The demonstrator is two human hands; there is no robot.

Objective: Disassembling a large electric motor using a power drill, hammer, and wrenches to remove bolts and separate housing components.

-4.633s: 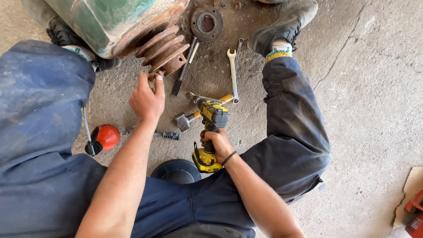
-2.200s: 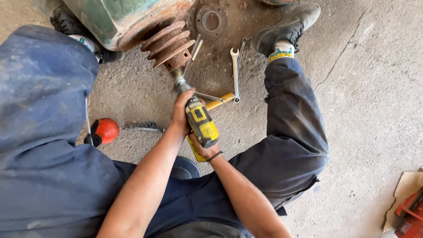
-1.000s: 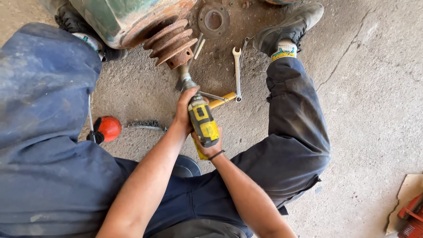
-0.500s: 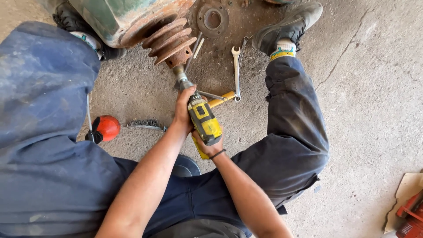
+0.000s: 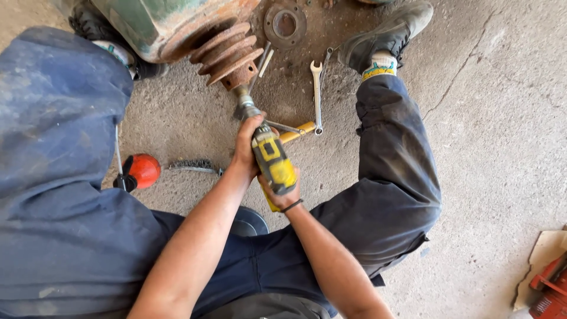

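You have both hands clamped on the drill (image 5: 273, 162), left hand (image 5: 247, 145) at the front and right hand (image 5: 282, 192) on the handle, its tip pressed onto the rusty pulley (image 5: 227, 54), which is not off yet.

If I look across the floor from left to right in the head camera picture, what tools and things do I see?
Red oil can → wire brush → left hand → yellow power driver → spanner → grey shoe → red object at the far edge.
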